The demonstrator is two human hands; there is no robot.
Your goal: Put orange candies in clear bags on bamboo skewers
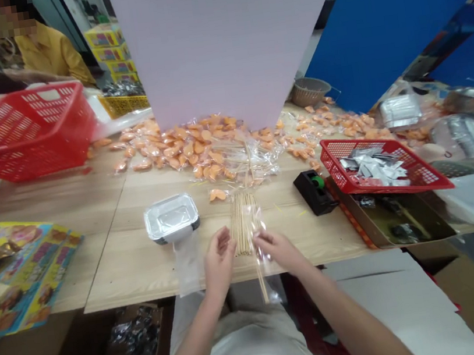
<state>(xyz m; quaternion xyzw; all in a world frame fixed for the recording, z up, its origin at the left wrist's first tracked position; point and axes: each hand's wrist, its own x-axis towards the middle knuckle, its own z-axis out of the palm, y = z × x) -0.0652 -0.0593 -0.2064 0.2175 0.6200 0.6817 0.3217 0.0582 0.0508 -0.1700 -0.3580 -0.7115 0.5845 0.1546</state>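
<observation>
My right hand (281, 249) pinches a narrow clear plastic bag (266, 282) with a few thin wooden sticks inside; its lower end hangs past the table's front edge. My left hand (219, 264) is beside the loose row of thin wooden sticks (239, 224), its fingers loosely curled and apart, with nothing visible in them. Left of it, a foil-topped container (172, 217) rests on a stack of flat clear bags (189, 266). Behind the sticks lie filled clear bags of sticks (256, 160) and a heap of wrapped orange pieces (197, 148).
A black tape dispenser (315, 192) and a red basket of silver sachets (387, 165) stand to the right, the basket above an open box (402, 225). Printed packaging (25, 272) and a large red basket (36, 132) are left. A person in yellow (52, 53) sits behind.
</observation>
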